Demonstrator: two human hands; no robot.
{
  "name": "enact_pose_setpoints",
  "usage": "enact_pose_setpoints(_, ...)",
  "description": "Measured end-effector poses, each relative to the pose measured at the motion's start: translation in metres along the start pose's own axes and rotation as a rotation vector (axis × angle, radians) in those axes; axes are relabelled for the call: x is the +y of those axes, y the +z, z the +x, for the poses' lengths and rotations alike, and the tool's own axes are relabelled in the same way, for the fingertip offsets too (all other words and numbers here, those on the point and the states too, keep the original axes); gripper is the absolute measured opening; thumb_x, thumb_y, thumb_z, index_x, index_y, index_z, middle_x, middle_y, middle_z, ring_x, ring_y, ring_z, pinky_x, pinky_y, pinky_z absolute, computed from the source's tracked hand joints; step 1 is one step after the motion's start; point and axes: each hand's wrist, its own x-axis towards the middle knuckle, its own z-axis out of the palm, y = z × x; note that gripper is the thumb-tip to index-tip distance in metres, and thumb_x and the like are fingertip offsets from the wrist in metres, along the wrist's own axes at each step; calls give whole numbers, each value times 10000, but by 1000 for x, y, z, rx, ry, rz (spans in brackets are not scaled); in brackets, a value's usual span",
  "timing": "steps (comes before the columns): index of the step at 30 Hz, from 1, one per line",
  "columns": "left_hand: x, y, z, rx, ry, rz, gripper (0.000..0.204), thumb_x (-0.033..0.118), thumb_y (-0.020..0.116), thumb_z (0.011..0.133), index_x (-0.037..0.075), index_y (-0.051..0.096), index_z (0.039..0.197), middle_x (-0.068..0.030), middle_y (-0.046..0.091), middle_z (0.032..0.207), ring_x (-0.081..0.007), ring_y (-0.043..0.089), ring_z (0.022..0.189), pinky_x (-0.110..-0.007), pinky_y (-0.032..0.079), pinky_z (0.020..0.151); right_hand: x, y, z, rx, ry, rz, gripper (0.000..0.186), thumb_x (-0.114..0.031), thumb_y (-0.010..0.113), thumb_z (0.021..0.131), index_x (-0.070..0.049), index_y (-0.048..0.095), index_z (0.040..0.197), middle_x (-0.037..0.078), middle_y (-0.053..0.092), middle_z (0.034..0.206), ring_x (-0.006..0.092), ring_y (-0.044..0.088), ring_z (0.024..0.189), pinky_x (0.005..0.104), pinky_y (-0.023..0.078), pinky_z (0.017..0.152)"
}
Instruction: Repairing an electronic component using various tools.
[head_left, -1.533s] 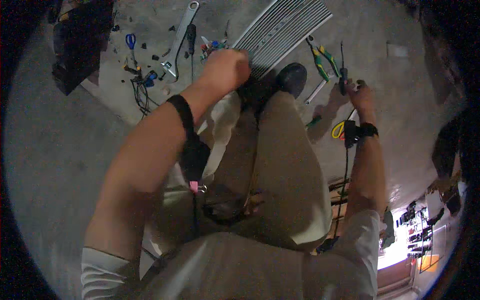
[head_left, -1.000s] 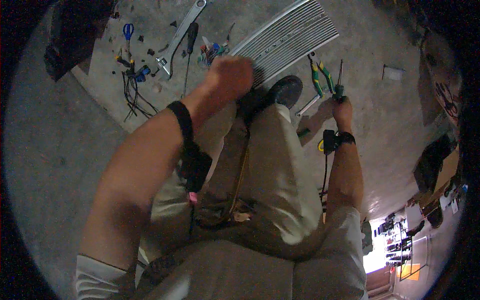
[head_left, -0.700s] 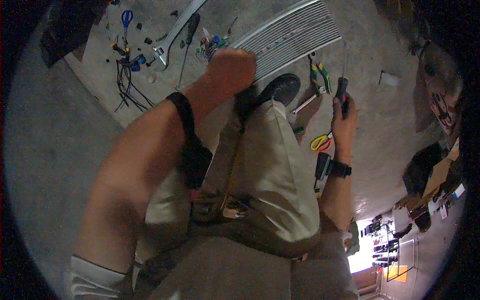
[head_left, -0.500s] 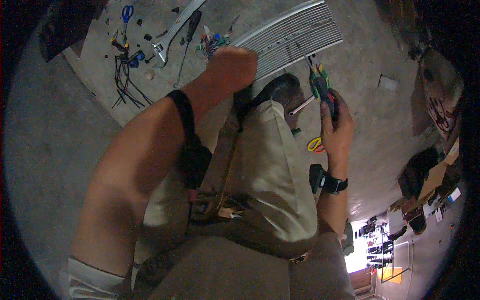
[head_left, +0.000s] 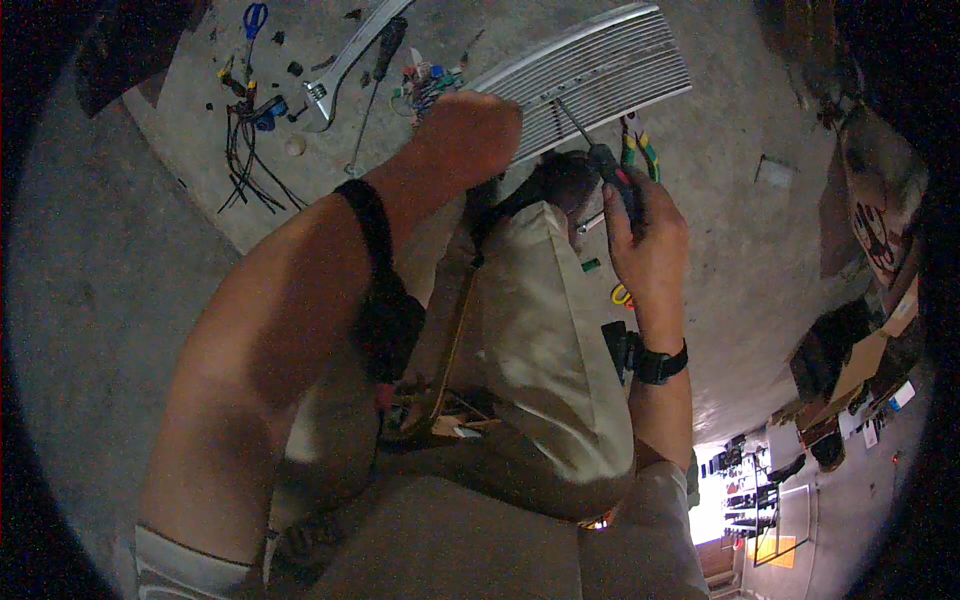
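Right hand: while its fingers wrap closed around a dark-handled screwdriver, the shaft aims away and left.
Tip: over the slatted metal panel; can't tell if touching.
Panel spot: beyond the right hand, near end at the left hand.
Left hand: fingers hidden; can't tell how far curled or what's gripped.
Pliers: floor, just beyond right hand.
Adjustable wrench: left of left hand, second screwdriver between.
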Motion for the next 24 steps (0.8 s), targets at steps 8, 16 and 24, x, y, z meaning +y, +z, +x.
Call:
enact_pose_setpoints(8, 3, -6, 1, -83, -33, -8, 136, 173, 625, 770, 60, 699, 777, -159, 706, 738, -323, 724, 686, -451, 580, 609, 2, 5, 6, 17, -55, -73, 329, -194, 714, 923, -1, 684, 1188, 213, 701, 980, 368, 708, 834, 412, 547, 731)
enact_pose_setpoints(16, 0, -2, 2, -37, 5, -16, 132, 181, 630, 771, 62, 689, 774, -156, 705, 736, -319, 717, 674, -455, 574, 607, -4, 9, 11, 31, -91, -150, 341, -183, 714, 914, -33, 675, 1218, 199, 695, 1009, 368, 706, 836, 425, 556, 723)
enact_pose_setpoints(24, -1, 2, 3, -7, -1, -30, 127, 187, 636, 766, 69, 684, 753, -151, 701, 727, -315, 713, 651, -455, 568, 588, -10, 7, 15, 17, -148, -261, 313, -187, 710, 908, -71, 681, 1197, 179, 684, 1005, 376, 698, 860, 448, 561, 708)
